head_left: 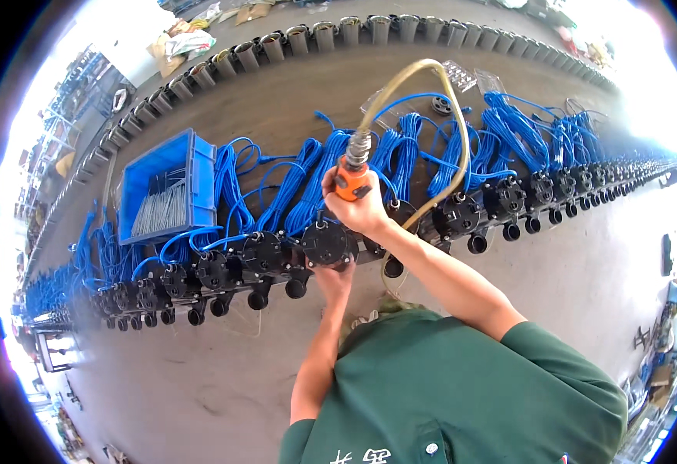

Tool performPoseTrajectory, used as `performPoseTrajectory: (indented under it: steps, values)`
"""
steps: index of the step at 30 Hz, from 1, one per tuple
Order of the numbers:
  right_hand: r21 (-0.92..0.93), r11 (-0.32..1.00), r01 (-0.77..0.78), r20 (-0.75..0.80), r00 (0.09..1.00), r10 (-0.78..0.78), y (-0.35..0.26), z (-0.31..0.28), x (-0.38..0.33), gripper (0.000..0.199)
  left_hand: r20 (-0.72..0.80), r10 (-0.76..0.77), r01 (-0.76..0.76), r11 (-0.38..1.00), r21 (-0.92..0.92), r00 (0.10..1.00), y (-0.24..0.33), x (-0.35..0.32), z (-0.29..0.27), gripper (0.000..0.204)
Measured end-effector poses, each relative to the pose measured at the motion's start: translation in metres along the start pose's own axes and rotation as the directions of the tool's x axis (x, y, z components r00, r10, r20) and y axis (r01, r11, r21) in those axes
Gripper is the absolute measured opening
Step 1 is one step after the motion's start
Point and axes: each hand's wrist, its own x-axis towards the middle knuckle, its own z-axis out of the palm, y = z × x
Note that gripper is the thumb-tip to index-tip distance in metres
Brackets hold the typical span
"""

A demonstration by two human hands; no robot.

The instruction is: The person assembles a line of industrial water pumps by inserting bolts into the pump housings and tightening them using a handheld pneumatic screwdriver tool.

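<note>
My right hand (358, 207) is wrapped round an orange air tool (351, 182) with a metal fitting on its upper end. A yellowish air hose (431, 66) loops up from that fitting and down past my right forearm. Below the tool, my left hand (335, 277) grips a black round pump-like housing (325, 242) from its near side; most of the fingers are hidden by it. The tool's working end is also hidden behind my right hand. Bundles of blue cable (319, 197) lie just beyond the housing.
A long row of similar black housings (265, 251) runs left and right along the near edge of the bench (277, 93). A blue crate (127, 193) holds many thin metal rods (161, 209). Dark metal cylinders (297, 39) line the far edge. A small black wheel-shaped part (440, 104) lies beyond the cables.
</note>
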Motion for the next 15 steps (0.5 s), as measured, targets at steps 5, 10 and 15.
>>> performPoseTrajectory:
  steps: [5,10,15]
  values:
    - [-0.117,0.973,0.199,0.212,0.962,-0.172,-0.001,0.004,-0.007,0.013,-0.089,0.128,-0.083,0.915,0.394,0.988,0.029,-0.006,-0.004,0.085]
    - [-0.026,0.998,0.064,0.103,0.993,-0.061,-0.049,-0.007,-0.013,0.025,-0.048,-0.034,0.049,0.931,0.361,0.998,0.041,-0.055,0.006,0.056]
    - [0.006,1.0,0.027,0.033,0.999,-0.027,-0.105,-0.049,-0.038,0.028,0.114,0.097,-0.119,0.971,0.209,0.989,0.022,-0.039,0.057,0.023]
